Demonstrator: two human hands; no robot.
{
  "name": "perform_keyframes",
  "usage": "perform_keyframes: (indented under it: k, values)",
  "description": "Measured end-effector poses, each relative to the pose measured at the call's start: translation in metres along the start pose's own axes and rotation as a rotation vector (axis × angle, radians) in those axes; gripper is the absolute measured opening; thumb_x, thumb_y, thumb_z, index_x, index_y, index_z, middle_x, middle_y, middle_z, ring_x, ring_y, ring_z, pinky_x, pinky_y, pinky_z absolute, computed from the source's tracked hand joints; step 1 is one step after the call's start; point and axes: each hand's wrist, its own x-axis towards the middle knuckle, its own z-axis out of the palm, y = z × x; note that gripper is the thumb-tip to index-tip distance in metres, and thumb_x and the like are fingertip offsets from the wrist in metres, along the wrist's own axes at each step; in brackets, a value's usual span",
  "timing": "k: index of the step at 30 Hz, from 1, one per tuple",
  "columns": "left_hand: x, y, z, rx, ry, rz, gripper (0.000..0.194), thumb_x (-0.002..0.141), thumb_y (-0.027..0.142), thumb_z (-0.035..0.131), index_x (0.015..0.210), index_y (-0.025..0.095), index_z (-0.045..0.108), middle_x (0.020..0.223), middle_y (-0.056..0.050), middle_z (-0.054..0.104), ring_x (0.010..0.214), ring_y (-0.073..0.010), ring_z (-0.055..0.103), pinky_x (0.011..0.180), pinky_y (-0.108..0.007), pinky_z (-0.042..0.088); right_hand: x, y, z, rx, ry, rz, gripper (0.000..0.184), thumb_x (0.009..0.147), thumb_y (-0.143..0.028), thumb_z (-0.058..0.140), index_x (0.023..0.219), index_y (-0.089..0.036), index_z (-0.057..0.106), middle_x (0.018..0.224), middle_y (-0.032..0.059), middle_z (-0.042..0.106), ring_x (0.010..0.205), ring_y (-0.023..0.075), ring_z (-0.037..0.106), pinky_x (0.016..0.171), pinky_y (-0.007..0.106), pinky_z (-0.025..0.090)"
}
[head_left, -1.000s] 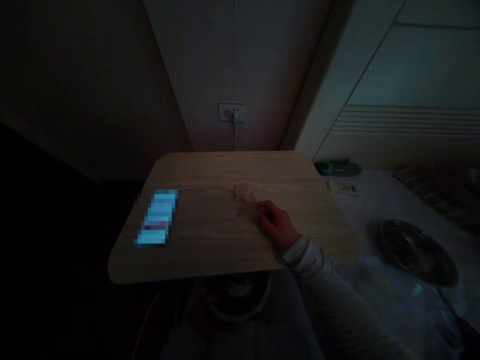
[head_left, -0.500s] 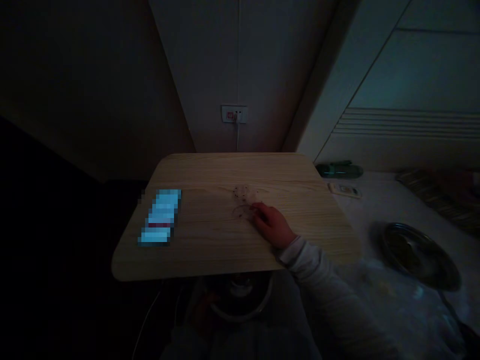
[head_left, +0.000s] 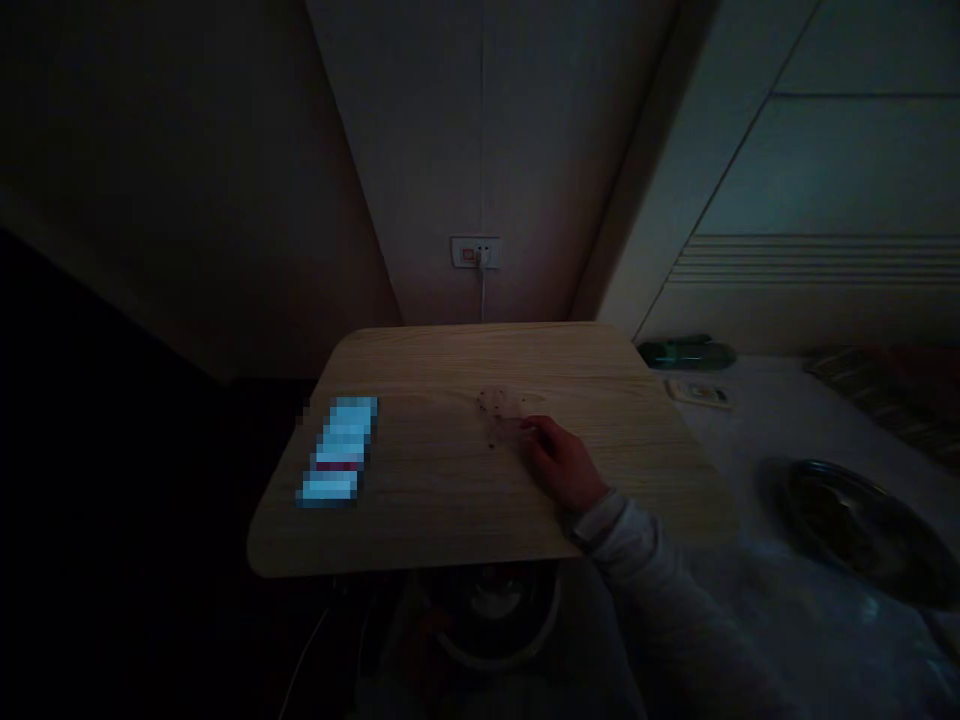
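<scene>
My right hand [head_left: 564, 466], in a grey sleeve [head_left: 637, 545], rests low over the light wood-grain table [head_left: 420, 520]. Its fingers are curled, thumb and forefinger together at the edge of a thin, see-through patch with small dark specks [head_left: 495, 403]. A fine dark line runs from the fingertips over this patch; what the fingers hold is too small and dim to name. Below the table's front edge, a faint reddish shape [head_left: 431, 635] beside a round bowl [head_left: 499, 660] may be my left hand; its fingers cannot be made out.
A lit, blurred phone-like screen [head_left: 339, 450] lies on the table's left. On the pale surface at right are a green bottle [head_left: 686, 355], a white remote control [head_left: 699, 394] and a round metal tray [head_left: 870, 535]. Behind, a plug sits in a wall socket [head_left: 475, 253].
My right hand has drawn slightly away from the speckled patch, its fingers still curled. The whole view has shifted, so things appear a little lower and further right.
</scene>
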Motion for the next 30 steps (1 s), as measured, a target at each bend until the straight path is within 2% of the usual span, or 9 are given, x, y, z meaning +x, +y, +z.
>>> perform_keyframes:
  k: [3,6,11,17,24,30]
  values:
    - [0.003,-0.001,-0.004,0.01,0.003,-0.011,0.032,0.059,0.024,0.068,0.092,0.024,0.064,0.092,-0.007,0.069,0.097,-0.0336,0.057,0.083,-0.049,0.042,0.0,0.001,0.001,0.024,-0.006,0.004,0.023,0.076,-0.022,0.041,0.095,-0.017,0.053,0.06,-0.0014,0.053,0.054,0.0121,0.048,0.053,0.023,0.035]
    - [0.004,-0.003,-0.003,0.013,-0.005,-0.028,0.031,0.05,0.021,0.068,0.081,0.024,0.067,0.081,-0.008,0.072,0.096,-0.04,0.057,0.084,-0.053,0.04,-0.001,0.001,0.0,0.04,-0.011,0.0,0.023,0.075,-0.02,0.041,0.093,-0.016,0.054,0.06,-0.0016,0.052,0.054,0.0119,0.048,0.053,0.023,0.035]
    - [0.001,-0.003,-0.002,0.022,0.001,-0.022,0.025,0.05,0.021,0.064,0.075,0.025,0.067,0.081,-0.009,0.071,0.101,-0.0404,0.054,0.085,-0.054,0.038,-0.001,0.001,0.0,0.056,-0.013,-0.013,0.023,0.073,-0.019,0.041,0.091,-0.015,0.054,0.059,-0.0016,0.052,0.051,0.011,0.045,0.051,0.023,0.033]
    - [-0.007,0.002,-0.006,0.03,-0.002,0.035,0.033,0.043,0.013,0.067,0.073,0.027,0.065,0.084,-0.007,0.071,0.109,-0.0388,0.048,0.089,-0.048,0.038,-0.001,0.001,0.0,0.039,-0.014,0.032,0.023,0.071,-0.018,0.041,0.09,-0.016,0.054,0.059,-0.002,0.051,0.051,0.0112,0.045,0.05,0.022,0.033]
    - [0.0,-0.002,0.006,0.011,-0.039,-0.017,0.027,0.05,0.024,0.063,0.077,0.024,0.067,0.081,-0.009,0.071,0.099,-0.0395,0.056,0.084,-0.052,0.04,-0.001,0.002,-0.002,0.016,0.05,0.058,0.021,0.069,-0.018,0.04,0.085,-0.017,0.054,0.054,-0.0032,0.05,0.05,0.0113,0.045,0.05,0.022,0.032]
    - [-0.002,0.001,0.001,0.0,-0.026,0.022,0.03,0.048,0.02,0.066,0.077,0.026,0.067,0.077,-0.008,0.072,0.098,-0.0391,0.056,0.084,-0.051,0.04,-0.001,0.004,-0.002,0.003,0.124,0.095,0.019,0.07,-0.019,0.04,0.084,-0.018,0.053,0.049,-0.0047,0.045,0.046,0.0111,0.042,0.047,0.022,0.029]
